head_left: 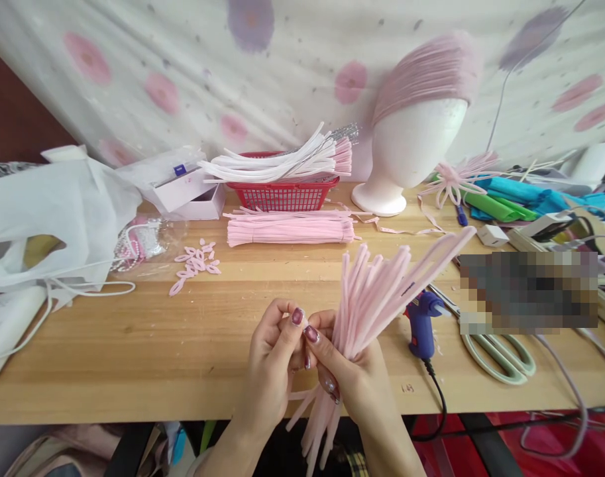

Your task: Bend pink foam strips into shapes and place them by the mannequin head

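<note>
My right hand (pixel 349 368) is wrapped round a bunch of long pink fuzzy stems (pixel 364 305), which fan out above the fist and hang below it. Thumb and index finger of that hand meet the fingertips of my left hand (pixel 277 344). The left fingers are pinched together at a small pale piece, mostly hidden between the fingertips. On the table to the left lies a small pile of pink loops (pixel 197 265). Behind the hands rests a thick bundle of pink stems (pixel 289 228).
A red basket (pixel 282 195) holding white stems and a white foam head (pixel 404 146) stand at the back. Right: blue glue gun (pixel 422 324), scissors (pixel 501 358), cables and a blurred dark patch. Left: white bag (pixel 48 218) and open box (pixel 197 199).
</note>
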{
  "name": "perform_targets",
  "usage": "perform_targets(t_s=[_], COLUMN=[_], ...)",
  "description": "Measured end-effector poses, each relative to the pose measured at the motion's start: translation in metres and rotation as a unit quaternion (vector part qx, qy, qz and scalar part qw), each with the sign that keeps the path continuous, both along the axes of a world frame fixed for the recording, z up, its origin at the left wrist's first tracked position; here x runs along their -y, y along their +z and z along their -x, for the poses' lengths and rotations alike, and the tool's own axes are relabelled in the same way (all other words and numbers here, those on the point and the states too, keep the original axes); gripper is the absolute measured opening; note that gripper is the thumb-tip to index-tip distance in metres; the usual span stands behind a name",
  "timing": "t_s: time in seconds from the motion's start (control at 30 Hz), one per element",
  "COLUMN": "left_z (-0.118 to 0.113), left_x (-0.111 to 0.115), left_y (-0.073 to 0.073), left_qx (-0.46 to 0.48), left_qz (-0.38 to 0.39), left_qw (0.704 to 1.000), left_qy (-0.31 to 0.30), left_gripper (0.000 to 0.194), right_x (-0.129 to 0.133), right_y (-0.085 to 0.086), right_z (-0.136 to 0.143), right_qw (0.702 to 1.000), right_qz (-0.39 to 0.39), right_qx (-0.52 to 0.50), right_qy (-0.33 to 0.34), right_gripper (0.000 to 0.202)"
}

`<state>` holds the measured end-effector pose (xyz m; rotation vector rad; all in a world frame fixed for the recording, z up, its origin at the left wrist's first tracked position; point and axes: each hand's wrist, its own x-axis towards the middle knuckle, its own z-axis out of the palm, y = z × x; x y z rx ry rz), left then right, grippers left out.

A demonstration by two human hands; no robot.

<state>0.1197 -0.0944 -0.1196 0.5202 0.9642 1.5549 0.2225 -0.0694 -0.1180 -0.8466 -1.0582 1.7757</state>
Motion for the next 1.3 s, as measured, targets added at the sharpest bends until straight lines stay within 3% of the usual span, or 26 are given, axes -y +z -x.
perform_targets(t_s=[0.2, 0.27, 0.53, 0.8, 1.0, 1.13, 1.3], left_z=[-0.003, 0.001, 0.036, 0.031, 0.032, 0.032, 0.032], left_x=[0.009, 0.010, 0.011, 0.015, 0.015, 0.016, 0.017], left_y=[0.006, 0.007, 0.012, 0.019, 0.017, 0.013, -0.002], left_qx=[-0.196, -0.228, -0.233, -0.304, -0.292, -0.295, -0.233], left_qz=[-0.024, -0.025, -0.001, 0.005, 0.029, 0.044, 0.076], left_qw=[0.978, 0.971, 0.965, 0.947, 0.949, 0.949, 0.961], left_qy=[0.068, 0.060, -0.118, -0.102, -0.115, -0.097, -0.130], left_gripper=[0.032, 0.029, 0.035, 0.028, 0.031, 0.035, 0.040], right_x=[0.005, 0.007, 0.002, 0.001, 0.002, 0.004, 0.004], right_y=[0.007, 0.008, 0.009, 0.000, -0.001, -0.002, -0.011], right_z=[-0.006, -0.008, -0.014, -0.018, -0.018, -0.014, -0.012], right_qw=[0.997, 0.996, 0.983, 0.974, 0.976, 0.975, 0.983], right_qz=[-0.011, -0.027, -0.058, -0.077, -0.062, -0.066, -0.016], right_qx=[0.078, 0.090, 0.140, 0.172, 0.165, 0.183, 0.150], right_qy=[0.003, 0.004, 0.100, 0.124, 0.131, 0.104, 0.102], right_gripper=[0.028, 0.028, 0.041, 0.035, 0.033, 0.035, 0.028])
